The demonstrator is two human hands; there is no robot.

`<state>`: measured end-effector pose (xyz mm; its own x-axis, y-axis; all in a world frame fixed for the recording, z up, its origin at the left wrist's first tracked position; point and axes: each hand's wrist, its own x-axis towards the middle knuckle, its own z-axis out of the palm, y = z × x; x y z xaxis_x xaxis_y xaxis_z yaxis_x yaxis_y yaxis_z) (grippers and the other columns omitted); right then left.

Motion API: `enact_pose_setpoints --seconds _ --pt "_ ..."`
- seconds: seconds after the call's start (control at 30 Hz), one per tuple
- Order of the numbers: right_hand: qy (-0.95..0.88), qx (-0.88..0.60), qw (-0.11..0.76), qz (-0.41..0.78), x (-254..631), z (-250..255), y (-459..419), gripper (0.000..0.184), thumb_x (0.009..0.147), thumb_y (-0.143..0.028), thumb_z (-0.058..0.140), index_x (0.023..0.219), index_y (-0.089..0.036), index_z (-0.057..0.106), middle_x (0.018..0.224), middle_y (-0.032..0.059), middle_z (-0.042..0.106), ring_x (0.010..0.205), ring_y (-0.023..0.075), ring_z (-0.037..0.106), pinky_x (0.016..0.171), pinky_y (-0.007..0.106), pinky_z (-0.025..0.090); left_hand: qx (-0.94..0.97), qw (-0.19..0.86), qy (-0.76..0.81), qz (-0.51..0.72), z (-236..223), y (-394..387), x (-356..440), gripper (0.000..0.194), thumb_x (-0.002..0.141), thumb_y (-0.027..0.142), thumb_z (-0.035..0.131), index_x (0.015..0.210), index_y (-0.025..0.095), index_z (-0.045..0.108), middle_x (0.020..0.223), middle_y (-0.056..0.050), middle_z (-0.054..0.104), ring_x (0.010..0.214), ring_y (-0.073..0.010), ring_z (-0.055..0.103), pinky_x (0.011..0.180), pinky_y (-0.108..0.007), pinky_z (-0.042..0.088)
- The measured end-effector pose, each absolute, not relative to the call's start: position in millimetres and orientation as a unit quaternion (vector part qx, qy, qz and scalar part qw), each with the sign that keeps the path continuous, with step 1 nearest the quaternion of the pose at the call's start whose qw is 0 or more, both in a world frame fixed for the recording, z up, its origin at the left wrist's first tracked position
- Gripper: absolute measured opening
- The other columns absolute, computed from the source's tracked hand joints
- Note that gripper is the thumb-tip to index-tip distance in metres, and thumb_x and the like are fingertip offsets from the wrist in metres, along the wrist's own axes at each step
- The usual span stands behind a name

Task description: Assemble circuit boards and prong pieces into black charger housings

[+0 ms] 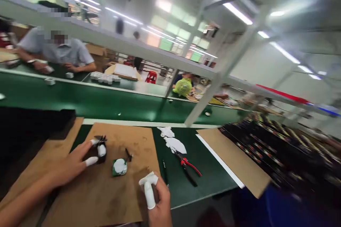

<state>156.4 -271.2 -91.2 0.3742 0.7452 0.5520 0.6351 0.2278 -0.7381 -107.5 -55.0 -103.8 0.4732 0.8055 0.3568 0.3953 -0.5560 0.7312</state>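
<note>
My left hand has white finger cots on its fingertips. Its fingers close around a small black part at the upper left of a brown cardboard sheet; the hand partly covers that part. Just right of it lies a green circuit board with a round white piece on top. A small dark piece sits behind the board. At the sheet's right edge is my right hand, also in white finger cots, thumb and fingers pressed together. Whatever might be between them is too small to tell.
Red-and-black pliers, a black pen and crumpled white pieces lie on the green table. Stacked dark parts fill the right side, beside another cardboard sheet. A co-worker sits across the green conveyor.
</note>
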Motion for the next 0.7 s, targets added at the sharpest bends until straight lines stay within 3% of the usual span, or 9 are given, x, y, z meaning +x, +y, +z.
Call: enact_pose_setpoints --seconds 0.1,0.2,0.27,0.33,0.47,0.6,0.7 --pt "-0.686 -0.544 0.475 0.085 170.0 -42.9 -228.0 0.019 0.113 -0.036 0.068 0.102 -0.026 0.081 0.090 0.0028 0.079 0.080 0.0213 0.075 0.075 0.030 0.061 0.806 0.361 0.351 0.311 -83.0 -54.6 -108.3 0.052 0.074 0.042 0.088 0.120 0.023 0.075 0.121 -0.010 0.084 0.112 -0.0376 0.079 0.097 -0.045 0.068" --pt "-0.779 -0.495 0.380 0.067 172.4 -19.6 -173.3 0.011 0.111 -0.029 0.069 0.107 -0.026 0.079 0.094 0.0026 0.080 0.085 0.0207 0.078 0.076 0.030 0.062 0.791 0.380 0.365 0.310 -72.6 -48.6 -103.9 0.036 0.078 0.033 0.085 0.110 0.021 0.074 0.114 -0.007 0.083 0.104 -0.0321 0.078 0.097 -0.043 0.065" --pt "-0.808 -0.471 0.353 0.029 168.7 -22.1 -145.8 0.007 0.110 -0.029 0.072 0.111 -0.025 0.077 0.092 0.0027 0.079 0.080 0.0214 0.076 0.071 0.032 0.060 0.792 0.401 0.338 0.313 -70.1 -45.9 -97.5 0.037 0.077 0.025 0.084 0.112 0.021 0.075 0.113 -0.005 0.083 0.104 -0.0290 0.079 0.099 -0.040 0.063" --pt "-0.815 -0.456 0.358 0.002 163.1 -33.6 -129.7 0.016 0.107 -0.031 0.076 0.121 -0.025 0.076 0.095 0.0048 0.081 0.080 0.0240 0.075 0.070 0.035 0.059 0.788 0.420 0.310 0.327 -70.0 -45.5 -90.4 0.043 0.075 0.022 0.084 0.118 0.020 0.075 0.116 -0.005 0.084 0.108 -0.0279 0.079 0.103 -0.039 0.063" --pt "-0.812 -0.417 0.408 -0.024 151.8 -57.8 -124.1 0.051 0.104 -0.028 0.080 0.152 -0.026 0.064 0.118 0.0126 0.082 0.097 0.0294 0.082 0.077 0.040 0.067 0.767 0.444 0.283 0.367 -74.6 -50.9 -81.5 0.054 0.078 0.024 0.087 0.130 0.019 0.073 0.129 -0.009 0.082 0.121 -0.0298 0.078 0.113 -0.043 0.061" --pt "-0.809 -0.371 0.455 -0.027 149.0 -66.7 -133.0 0.064 0.103 -0.013 0.079 0.162 -0.028 0.060 0.126 0.0154 0.081 0.106 0.0286 0.085 0.085 0.040 0.073 0.770 0.410 0.244 0.422 -79.6 -60.6 -79.4 0.059 0.081 0.021 0.087 0.138 0.020 0.071 0.133 -0.010 0.080 0.119 -0.0297 0.078 0.111 -0.044 0.063" --pt "-0.804 -0.365 0.469 -0.034 149.9 -70.4 -139.5 0.070 0.101 -0.009 0.081 0.165 -0.029 0.062 0.129 0.0172 0.080 0.103 0.0292 0.085 0.081 0.041 0.076 0.784 0.363 0.247 0.439 -83.4 -65.8 -79.6 0.062 0.084 0.026 0.091 0.142 0.022 0.070 0.133 -0.010 0.080 0.117 -0.0303 0.079 0.108 -0.044 0.065"
